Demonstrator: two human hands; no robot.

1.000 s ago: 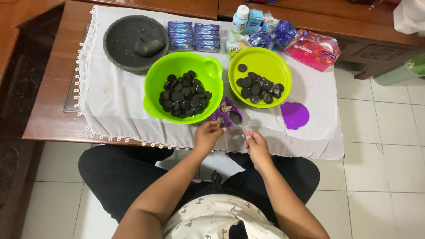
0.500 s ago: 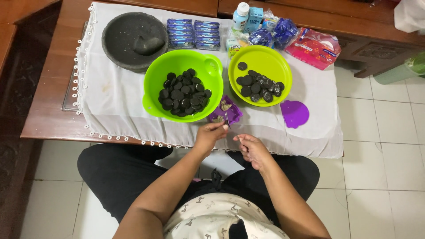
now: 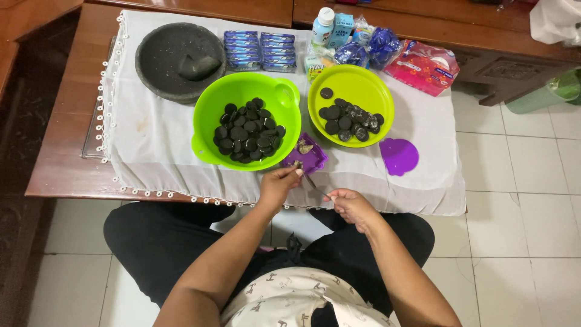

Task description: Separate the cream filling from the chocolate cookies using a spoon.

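Observation:
My left hand [image 3: 278,184] pinches a small dark cookie half at the table's front edge, just below a small purple container [image 3: 307,154] with pale filling in it. My right hand [image 3: 349,204] grips a thin metal utensil [image 3: 313,183] whose tip reaches the cookie in the left hand. A large green bowl [image 3: 209,112] in front holds several dark round cookies [image 3: 248,130]. A second green bowl [image 3: 369,85] to the right holds several more cookies [image 3: 348,118].
A white cloth [image 3: 151,145] covers the wooden table. A grey stone mortar [image 3: 178,60] with a pestle stands back left. Blue cookie packs [image 3: 260,49], a bottle, cartons and a pink packet [image 3: 423,65] line the back. A purple lid [image 3: 399,156] lies right.
Both hands have stayed at the table's front edge; the right hand has drawn slightly back and right, with the utensil still meeting the cookie in the left hand.

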